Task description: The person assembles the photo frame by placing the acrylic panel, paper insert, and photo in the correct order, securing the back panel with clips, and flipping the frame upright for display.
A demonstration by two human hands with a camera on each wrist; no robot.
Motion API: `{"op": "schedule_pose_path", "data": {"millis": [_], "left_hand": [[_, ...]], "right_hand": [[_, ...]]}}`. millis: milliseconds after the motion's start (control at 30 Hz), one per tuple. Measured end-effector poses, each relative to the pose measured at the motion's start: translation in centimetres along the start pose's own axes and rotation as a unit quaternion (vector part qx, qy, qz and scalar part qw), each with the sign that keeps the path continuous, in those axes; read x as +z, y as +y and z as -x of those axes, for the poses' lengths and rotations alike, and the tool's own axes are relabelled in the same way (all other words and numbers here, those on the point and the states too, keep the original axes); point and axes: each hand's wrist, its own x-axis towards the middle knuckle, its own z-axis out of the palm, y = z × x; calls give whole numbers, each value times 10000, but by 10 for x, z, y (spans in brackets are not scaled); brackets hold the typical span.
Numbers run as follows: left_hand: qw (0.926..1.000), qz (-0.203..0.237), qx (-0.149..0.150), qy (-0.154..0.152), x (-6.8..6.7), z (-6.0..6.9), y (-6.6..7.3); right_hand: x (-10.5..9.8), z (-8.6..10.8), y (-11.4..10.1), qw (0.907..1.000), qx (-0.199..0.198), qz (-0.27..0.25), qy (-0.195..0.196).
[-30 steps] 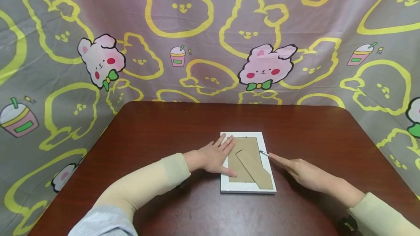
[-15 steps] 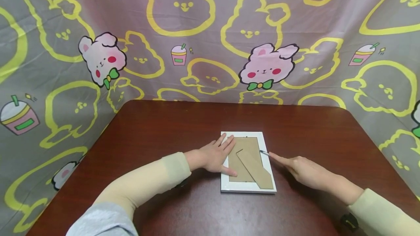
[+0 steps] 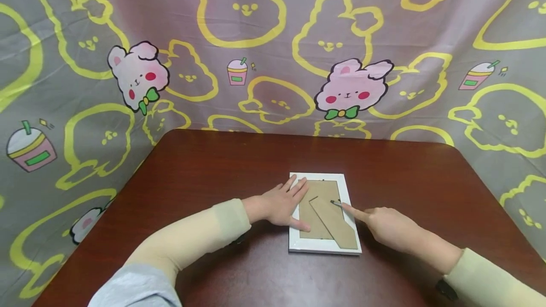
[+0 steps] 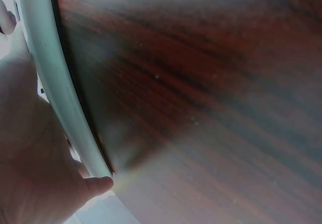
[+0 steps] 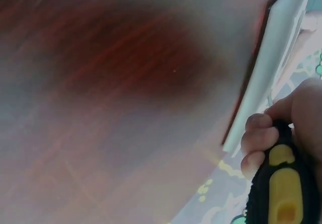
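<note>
Picture frame (image 3: 313, 245) back-up, lower centre of head view. Left hand (image 3: 281, 205) spread on it; right hand (image 3: 386, 225) grips screwdriver (image 5: 286, 189), tip (image 3: 333, 202) now shifted left from white border (image 3: 345, 194) onto brown backing (image 3: 321, 189).

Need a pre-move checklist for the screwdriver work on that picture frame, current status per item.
1. Picture frame back up, flat on the table: ok.
2. Left hand spread on the frame's left side: ok.
3. Right hand gripping the screwdriver by its black-and-yellow handle: ok.
4. Screwdriver tip clear of the left hand's fingers: ok, it sits near the right edge of the cardboard backing.
5. Tip under a retaining tab: cannot tell, too small.
6. Easel leg out of the way of lifting the backing: not ok, overlaps the lower border.
</note>
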Motion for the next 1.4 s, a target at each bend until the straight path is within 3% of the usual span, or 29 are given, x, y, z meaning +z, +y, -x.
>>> {"op": "schedule_pose_path", "data": {"millis": [167,600,867,1400], "left_hand": [[10000,-4,53,-15,1,-2,2],[10000,14,-22,35,0,0,1],[10000,8,-18,22,1,0,0],[10000,32,-40,35,3,0,0]], "right_hand": [[-1,-1,-5,9996,-154,216,137],[-12,5,7,9981,360,-503,-1],[-17,11,9,9981,391,-443,-191],[-20,5,5,9975,449,-344,-420]]}}
